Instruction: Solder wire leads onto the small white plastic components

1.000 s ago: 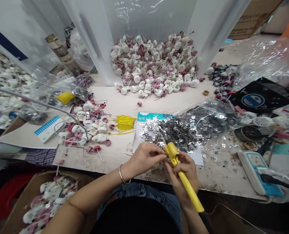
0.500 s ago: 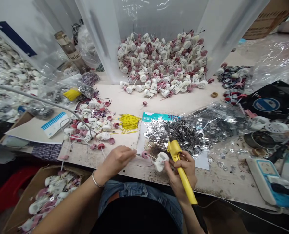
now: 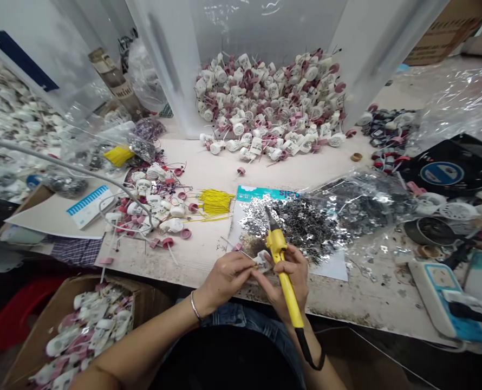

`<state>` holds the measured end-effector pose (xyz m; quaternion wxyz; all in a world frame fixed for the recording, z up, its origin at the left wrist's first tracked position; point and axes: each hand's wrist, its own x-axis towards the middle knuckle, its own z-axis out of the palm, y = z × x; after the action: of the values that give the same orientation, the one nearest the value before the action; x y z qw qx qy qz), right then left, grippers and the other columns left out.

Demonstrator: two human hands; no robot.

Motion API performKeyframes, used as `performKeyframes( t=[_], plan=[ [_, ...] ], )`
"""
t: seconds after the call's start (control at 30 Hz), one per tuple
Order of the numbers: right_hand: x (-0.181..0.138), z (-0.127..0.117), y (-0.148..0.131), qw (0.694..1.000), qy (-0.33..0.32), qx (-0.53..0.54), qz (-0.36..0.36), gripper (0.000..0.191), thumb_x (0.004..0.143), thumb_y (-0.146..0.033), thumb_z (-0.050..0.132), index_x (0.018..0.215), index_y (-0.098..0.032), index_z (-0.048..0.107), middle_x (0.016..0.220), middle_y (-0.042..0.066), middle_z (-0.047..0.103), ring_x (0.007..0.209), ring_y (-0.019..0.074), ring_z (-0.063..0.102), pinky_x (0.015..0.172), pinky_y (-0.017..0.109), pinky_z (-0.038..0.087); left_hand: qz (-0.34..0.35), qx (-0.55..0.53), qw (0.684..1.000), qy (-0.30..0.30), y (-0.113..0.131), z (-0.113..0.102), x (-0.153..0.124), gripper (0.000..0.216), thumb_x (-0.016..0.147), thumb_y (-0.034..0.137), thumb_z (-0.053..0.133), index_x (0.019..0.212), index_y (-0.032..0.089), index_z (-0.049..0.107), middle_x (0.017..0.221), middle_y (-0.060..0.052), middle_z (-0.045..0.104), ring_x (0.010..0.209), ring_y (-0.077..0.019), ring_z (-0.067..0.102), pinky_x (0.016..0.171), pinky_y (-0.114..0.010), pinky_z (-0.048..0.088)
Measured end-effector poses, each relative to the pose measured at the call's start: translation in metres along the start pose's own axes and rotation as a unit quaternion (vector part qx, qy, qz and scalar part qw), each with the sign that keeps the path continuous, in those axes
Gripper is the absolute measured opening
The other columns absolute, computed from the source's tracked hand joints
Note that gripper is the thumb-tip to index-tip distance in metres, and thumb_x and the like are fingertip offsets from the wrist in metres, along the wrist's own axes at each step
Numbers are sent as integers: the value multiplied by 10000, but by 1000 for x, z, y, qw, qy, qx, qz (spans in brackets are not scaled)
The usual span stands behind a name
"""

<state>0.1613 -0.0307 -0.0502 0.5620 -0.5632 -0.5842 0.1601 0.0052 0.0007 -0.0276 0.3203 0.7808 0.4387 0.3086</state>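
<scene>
In my right hand (image 3: pixel 293 279) is a yellow soldering iron (image 3: pixel 290 300), its tip pointing up and away over the metal pieces. The thumb and fingers of that hand also hold a small white plastic housing (image 3: pixel 262 260). My left hand (image 3: pixel 228 277) is closed in a pinch at the housing's near left side, its fingertips almost meeting my right thumb. A pink cap (image 3: pixel 237 247) on a thin wire sticks out beyond the left fingers. What exactly lies between the left fingertips is partly hidden. Small metal clips (image 3: pixel 310 227) lie heaped just past the iron.
Yellow wires (image 3: pixel 215 201) and loose white and pink parts (image 3: pixel 155 203) lie to the left. A clear bin (image 3: pixel 265 27) of similar parts stands behind. A cardboard box (image 3: pixel 25 346) of parts sits at lower left, a power strip (image 3: pixel 444 303) at right. A grey cable (image 3: pixel 74 165) crosses the left side.
My left hand has moved right, from beside the pink cap to the white housing. My right hand has shifted slightly left and up with the soldering iron and housing.
</scene>
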Motion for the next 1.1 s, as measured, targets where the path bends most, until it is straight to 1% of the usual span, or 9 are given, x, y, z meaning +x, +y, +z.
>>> performKeyframes(
  t=[0.13, 0.23, 0.33, 0.47, 0.63, 0.7, 0.77, 0.93, 1.1],
  plan=[
    [1, 6, -9, 999, 25, -13, 47, 194, 777, -188, 687, 785, -212, 495, 1080, 66, 542, 1162, 206, 540, 866, 357, 543, 29, 75, 997, 11, 0, 0, -4, 222, 928, 255, 503, 914, 160, 704, 776, -65, 721, 708, -155, 646, 693, -284, 489],
    [2, 4, -12, 999, 37, -13, 34, 181, 773, -151, 682, 782, -206, 510, 1106, 63, 529, 1130, 198, 562, 846, 340, 556, 31, 97, 995, 2, 6, 0, -3, 206, 923, 229, 495, 914, 171, 692, 813, -63, 723, 740, -164, 634, 709, -309, 449],
    [3, 0, -16, 999, 39, 4, -2, 166, 774, -77, 643, 768, -203, 536, 1185, 45, 485, 1046, 162, 610, 793, 299, 578, -46, 55, 997, -20, 14, -1, 1, 143, 894, 211, 545, 851, 180, 678, 802, -37, 716, 765, -162, 631, 738, -311, 428],
    [2, -5, -22, 999, -6, 33, -5, 169, 784, -62, 606, 706, -199, 545, 1157, 34, 524, 968, 147, 642, 769, 287, 588, -131, 6, 989, -61, 21, -3, 3, 79, 855, 166, 596, 820, 185, 664, 794, -9, 716, 775, -158, 640, 780, -312, 421],
    [-6, -25, -19, 998, 34, 56, 6, 223, 759, -39, 612, 901, -205, 567, 1151, 69, 564, 1070, 200, 605, 790, 352, 592, -85, 75, 993, -35, 19, -5, -5, 90, 843, 169, 588, 854, 185, 676, 1008, -83, 693, 980, -224, 617, 854, -369, 443],
    [-14, -41, -17, 997, 11, 62, -33, 406, 734, -21, 619, 1092, -203, 561, 1124, 79, 606, 1067, 228, 617, 793, 389, 592, -72, 96, 992, -43, 17, -6, -6, 124, 846, 151, 567, 887, 182, 679, 1081, -102, 676, 1033, -238, 605, 877, -391, 447],
    [-21, -61, -18, 995, -33, 23, -92, 509, 723, 9, 608, 1187, -195, 559, 1145, 88, 624, 1046, 226, 638, 794, 370, 601, -97, 68, 990, -72, 16, -7, -5, 125, 843, 134, 566, 864, 178, 681, 1029, -85, 697, 978, -210, 634, 862, -358, 471],
    [-33, -106, -29, 982, -158, -49, -94, 448, 773, -66, 587, 1208, -170, 580, 1194, 108, 640, 1050, 250, 659, 788, 352, 618, -172, -34, 981, -85, 15, -9, -2, 117, 815, 118, 600, 758, 176, 684, 942, -51, 729, 926, -172, 668, 852, -278, 509],
    [-35, -118, -36, 981, -171, -43, -87, 444, 779, -115, 603, 1212, -214, 579, 1139, 64, 681, 977, 229, 693, 769, 307, 625, -181, -45, 979, -81, 14, -12, -3, 122, 794, 103, 617, 743, 166, 709, 976, -66, 732, 931, -174, 676, 864, -278, 509]
  ],
)
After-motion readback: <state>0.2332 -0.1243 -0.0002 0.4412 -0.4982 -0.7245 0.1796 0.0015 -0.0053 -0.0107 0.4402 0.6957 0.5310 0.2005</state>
